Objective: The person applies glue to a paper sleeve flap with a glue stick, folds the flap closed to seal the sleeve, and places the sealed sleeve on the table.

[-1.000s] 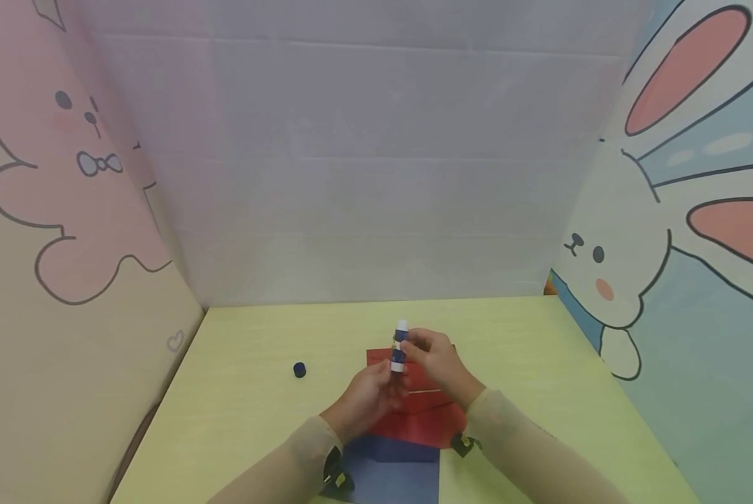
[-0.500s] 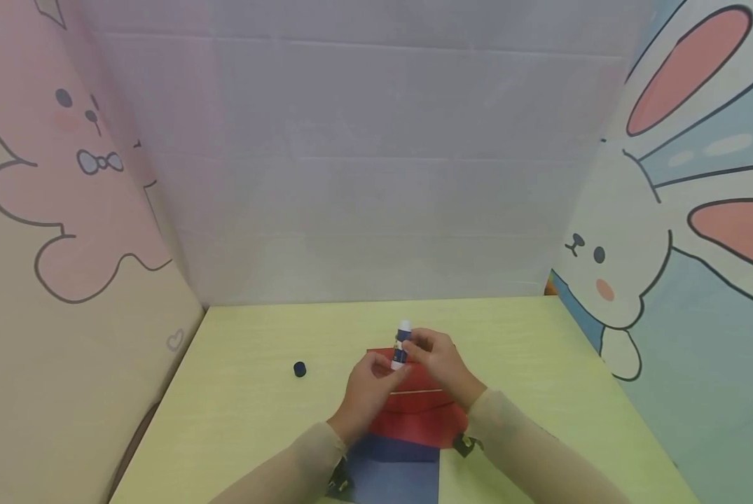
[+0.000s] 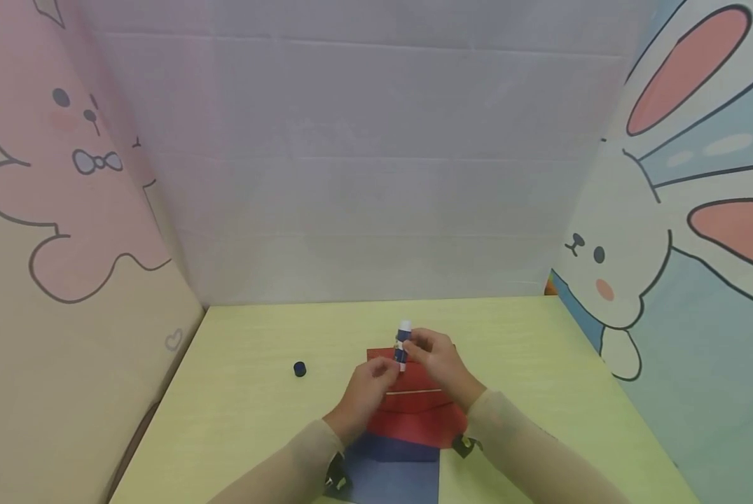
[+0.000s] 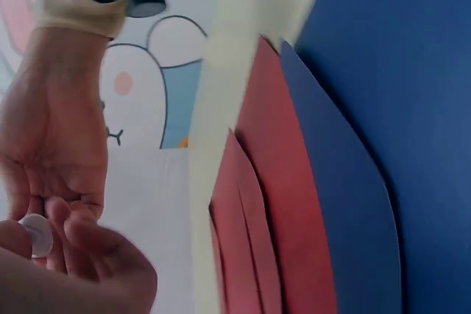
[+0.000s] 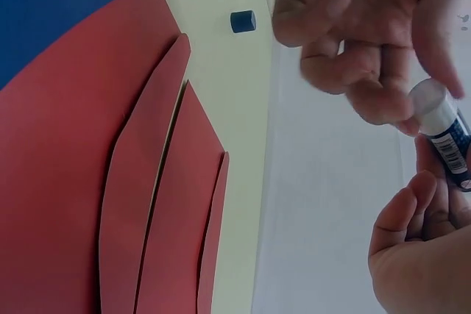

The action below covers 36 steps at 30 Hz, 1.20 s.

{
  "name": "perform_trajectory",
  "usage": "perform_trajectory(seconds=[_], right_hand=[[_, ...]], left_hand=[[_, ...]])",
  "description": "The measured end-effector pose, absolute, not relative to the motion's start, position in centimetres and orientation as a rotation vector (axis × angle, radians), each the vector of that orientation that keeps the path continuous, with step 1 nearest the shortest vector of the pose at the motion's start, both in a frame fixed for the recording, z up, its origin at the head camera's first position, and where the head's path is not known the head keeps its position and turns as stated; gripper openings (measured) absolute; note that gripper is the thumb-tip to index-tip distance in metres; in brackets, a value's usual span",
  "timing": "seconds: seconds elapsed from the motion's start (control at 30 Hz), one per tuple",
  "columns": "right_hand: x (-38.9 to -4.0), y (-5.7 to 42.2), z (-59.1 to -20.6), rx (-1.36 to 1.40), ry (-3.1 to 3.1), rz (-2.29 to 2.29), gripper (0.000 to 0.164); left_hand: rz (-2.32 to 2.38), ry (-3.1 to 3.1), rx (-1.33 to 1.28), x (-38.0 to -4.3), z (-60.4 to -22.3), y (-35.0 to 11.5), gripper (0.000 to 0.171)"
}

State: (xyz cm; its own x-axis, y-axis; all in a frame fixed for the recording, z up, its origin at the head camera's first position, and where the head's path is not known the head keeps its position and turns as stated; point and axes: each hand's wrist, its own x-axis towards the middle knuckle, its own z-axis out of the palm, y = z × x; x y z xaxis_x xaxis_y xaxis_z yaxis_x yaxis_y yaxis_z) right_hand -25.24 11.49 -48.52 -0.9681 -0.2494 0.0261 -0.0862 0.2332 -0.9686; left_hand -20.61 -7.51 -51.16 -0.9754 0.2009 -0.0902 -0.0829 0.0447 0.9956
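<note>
In the head view my right hand holds a glue stick by its blue label, white end up and slightly tilted. My left hand is at the lower white end, thumb and fingertips on either side of it. The right wrist view shows that white base between the left thumb and fingers. Seen from the left wrist, the base is a small white disc. Below the hands lies red folded paper, its creased flaps standing a little off the table. A dark blue cap rests apart on the left.
A blue folded sheet lies nearer the person, partly under the red paper. The pale yellow table is bordered by a plain back wall and rabbit-printed side panels.
The left hand has shifted its fingers around the glue stick's base, moving up over it and then slightly left. The right hand keeps its hold nearly in place. Papers and cap are unmoved.
</note>
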Motion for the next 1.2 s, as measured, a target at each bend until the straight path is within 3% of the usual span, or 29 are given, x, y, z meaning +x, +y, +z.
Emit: perform_trajectory(seconds=[0.2, 0.6, 0.9, 1.1, 1.2], right_hand=[[-25.0, 11.4, -48.6, -0.314, 2.335, -1.833, 0.032], [-24.8, 11.9, -48.7, -0.323, 2.326, -1.819, 0.035], [-24.9, 12.6, -48.9, -0.377, 2.292, -1.763, 0.036], [-25.1, 13.2, -49.6, -0.371, 2.299, -1.728, 0.035], [-25.2, 13.5, -49.8, -0.366, 2.35, -1.684, 0.034]], left_hand=[[2.15, 1.609, 0.039, -20.7, -51.6, -7.6, 0.037], [2.039, 1.713, 0.04, -21.3, -51.6, -8.6, 0.041], [1.145, 2.871, 0.076, -25.5, -52.4, -16.4, 0.041], [0.654, 2.98, -0.045, -26.3, -52.0, -20.7, 0.053], [0.603, 2.95, -0.04, -26.2, -52.0, -21.8, 0.048]])
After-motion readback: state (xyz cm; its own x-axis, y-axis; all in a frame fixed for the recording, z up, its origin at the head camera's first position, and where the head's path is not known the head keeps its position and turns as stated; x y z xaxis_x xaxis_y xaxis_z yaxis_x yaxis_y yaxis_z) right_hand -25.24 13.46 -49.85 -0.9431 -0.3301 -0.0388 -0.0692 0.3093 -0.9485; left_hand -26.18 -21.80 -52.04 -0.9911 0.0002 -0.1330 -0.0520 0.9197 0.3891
